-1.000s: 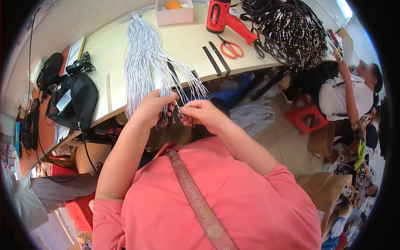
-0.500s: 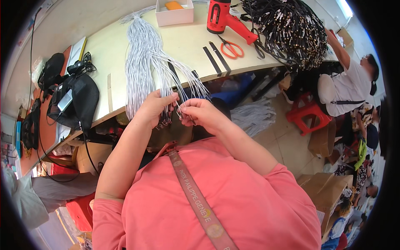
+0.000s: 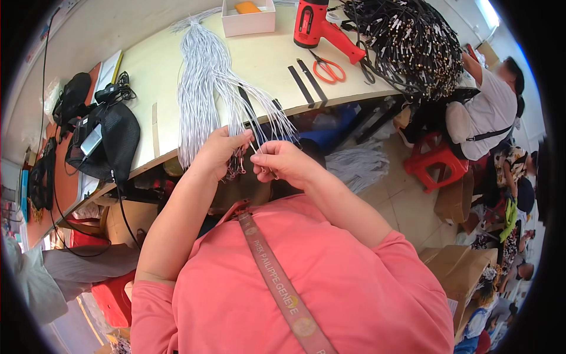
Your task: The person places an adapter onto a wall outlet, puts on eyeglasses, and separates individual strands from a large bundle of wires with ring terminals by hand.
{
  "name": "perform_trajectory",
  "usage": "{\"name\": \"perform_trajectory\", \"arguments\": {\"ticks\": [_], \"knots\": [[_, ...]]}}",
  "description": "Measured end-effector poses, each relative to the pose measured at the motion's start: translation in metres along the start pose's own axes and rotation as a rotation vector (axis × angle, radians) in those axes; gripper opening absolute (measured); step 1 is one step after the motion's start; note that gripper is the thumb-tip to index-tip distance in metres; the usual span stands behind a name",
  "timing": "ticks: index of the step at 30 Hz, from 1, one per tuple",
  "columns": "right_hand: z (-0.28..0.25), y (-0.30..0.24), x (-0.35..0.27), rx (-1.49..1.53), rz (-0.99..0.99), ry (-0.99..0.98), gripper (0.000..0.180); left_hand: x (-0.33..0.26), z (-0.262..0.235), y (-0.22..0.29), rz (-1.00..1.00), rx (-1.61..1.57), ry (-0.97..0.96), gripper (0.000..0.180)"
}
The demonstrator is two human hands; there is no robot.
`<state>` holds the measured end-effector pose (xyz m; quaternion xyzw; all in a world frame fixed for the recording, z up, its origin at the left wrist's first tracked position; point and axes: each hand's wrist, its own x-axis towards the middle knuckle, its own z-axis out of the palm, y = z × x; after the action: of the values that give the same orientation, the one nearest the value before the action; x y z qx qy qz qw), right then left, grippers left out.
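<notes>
1. The left hand [image 3: 221, 152] grips a bunch of white cords [image 3: 203, 88] at the table edge [image 3: 147, 168].
2. The right hand [image 3: 282, 162], touching it, pinches one cord.
3. Scissors [image 3: 327, 68] lie well beyond them.

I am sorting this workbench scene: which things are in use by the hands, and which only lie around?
In use: left hand, right hand, grey cords.

Lying about: orange scissors, red heat gun, white box, black cord pile, black bag.

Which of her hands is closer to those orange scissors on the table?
Right. The right hand is below the orange scissors; the left hand is farther off, toward the white cords.
</notes>
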<state>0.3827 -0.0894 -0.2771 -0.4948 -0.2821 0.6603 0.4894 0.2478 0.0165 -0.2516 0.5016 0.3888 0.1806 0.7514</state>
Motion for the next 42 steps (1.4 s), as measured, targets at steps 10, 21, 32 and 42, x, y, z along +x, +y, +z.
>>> {"name": "perform_trajectory", "arguments": {"ticks": [10, 21, 32, 42], "knots": [[-0.002, -0.001, -0.005, 0.016, 0.050, -0.101, 0.018, 0.005, -0.001, -0.002, 0.000, 0.004, 0.045, 0.016], [-0.003, -0.002, -0.003, 0.056, 0.026, -0.122, 0.018, 0.003, -0.003, -0.002, -0.019, -0.056, 0.026, 0.019], [-0.007, -0.019, -0.022, -0.626, -0.152, 0.248, 0.016, -0.003, -0.005, 0.009, -0.053, 0.095, -0.039, 0.023], [0.017, -0.019, -0.022, -0.991, -0.547, 0.338, 0.019, -0.001, -0.004, 0.009, -0.062, 0.045, -0.058, 0.018]]}}
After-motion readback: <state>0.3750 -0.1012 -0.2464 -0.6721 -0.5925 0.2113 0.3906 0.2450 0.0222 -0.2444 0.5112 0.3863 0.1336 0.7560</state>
